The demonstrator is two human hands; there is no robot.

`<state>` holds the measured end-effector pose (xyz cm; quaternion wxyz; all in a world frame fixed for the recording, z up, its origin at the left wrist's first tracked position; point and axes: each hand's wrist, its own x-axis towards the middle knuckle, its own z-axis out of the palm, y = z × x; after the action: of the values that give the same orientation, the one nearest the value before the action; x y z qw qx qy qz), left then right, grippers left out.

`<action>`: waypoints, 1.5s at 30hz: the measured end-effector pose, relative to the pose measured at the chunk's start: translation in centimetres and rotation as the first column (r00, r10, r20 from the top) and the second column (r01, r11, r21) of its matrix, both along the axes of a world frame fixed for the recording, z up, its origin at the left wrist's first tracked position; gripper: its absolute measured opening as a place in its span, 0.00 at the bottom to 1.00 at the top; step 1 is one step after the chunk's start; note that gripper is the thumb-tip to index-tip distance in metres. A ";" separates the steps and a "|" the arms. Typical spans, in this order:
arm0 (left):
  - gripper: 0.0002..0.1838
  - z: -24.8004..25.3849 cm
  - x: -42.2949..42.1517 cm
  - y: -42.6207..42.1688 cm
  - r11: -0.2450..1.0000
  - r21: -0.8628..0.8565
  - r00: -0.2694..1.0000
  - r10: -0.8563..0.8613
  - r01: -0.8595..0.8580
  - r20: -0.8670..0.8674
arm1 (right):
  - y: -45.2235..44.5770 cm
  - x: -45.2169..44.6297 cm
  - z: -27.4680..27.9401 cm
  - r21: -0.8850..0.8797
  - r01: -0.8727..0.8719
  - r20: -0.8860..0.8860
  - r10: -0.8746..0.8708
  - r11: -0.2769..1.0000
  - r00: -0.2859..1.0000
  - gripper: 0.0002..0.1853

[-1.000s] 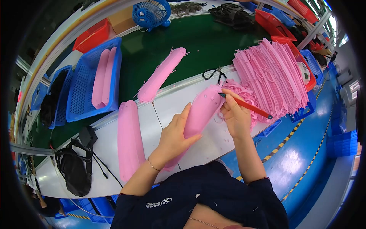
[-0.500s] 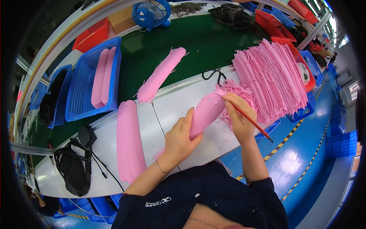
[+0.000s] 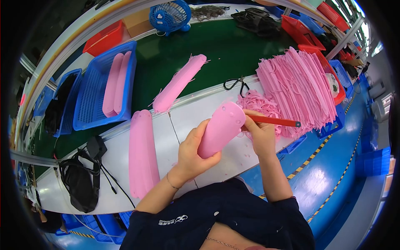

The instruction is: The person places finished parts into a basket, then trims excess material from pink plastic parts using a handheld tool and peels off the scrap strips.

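A rounded pink piece (image 3: 221,129) with small studs or holes near its end is held tilted over the white table. My left hand (image 3: 193,152) is wrapped round its lower part. A red-handled tool (image 3: 277,121) is closed in the fingers of my right hand (image 3: 260,133), beside the piece's upper right edge; the tool's tip is hidden. Behind my right hand lies a heap of pink trimmings (image 3: 259,104). A long pink piece (image 3: 142,154) rests on the table to the left.
Black scissors (image 3: 236,84) lie behind the trimmings. A large pink stack (image 3: 296,91) stands at the right. Another pink piece (image 3: 179,83) lies further back. At the left are a blue basket (image 3: 92,91) holding pink pieces and a black pouch (image 3: 79,185) with cables.
The held piece has turned, showing more of its rounded end. The red tool has swung from slanting down to nearly level. My left hand keeps its grip.
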<state>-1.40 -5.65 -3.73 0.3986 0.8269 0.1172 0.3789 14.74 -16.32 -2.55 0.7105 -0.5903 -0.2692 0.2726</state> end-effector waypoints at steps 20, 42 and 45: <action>0.32 6.0 -16.0 16.6 0.810 -0.559 0.384 0.465 0.181 0.798 | -12.4 9.2 -6.4 -0.178 0.716 0.863 -0.243 0.676 0.444 0.08; 0.34 2.7 -0.8 8.8 0.115 -0.694 0.700 -0.019 0.711 0.714 | 4.7 -3.7 -1.7 -0.059 0.030 0.889 0.039 0.998 0.456 0.11; 0.32 1.4 0.2 6.4 0.085 -0.837 0.840 -0.098 0.541 0.534 | 5.4 -0.8 -0.4 0.076 0.203 0.911 -0.151 0.976 0.384 0.07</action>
<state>-1.23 0.71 -2.31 0.9182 0.2977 0.0721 0.2510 13.92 -10.95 -2.95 0.4590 -0.6850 -0.5415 -0.1642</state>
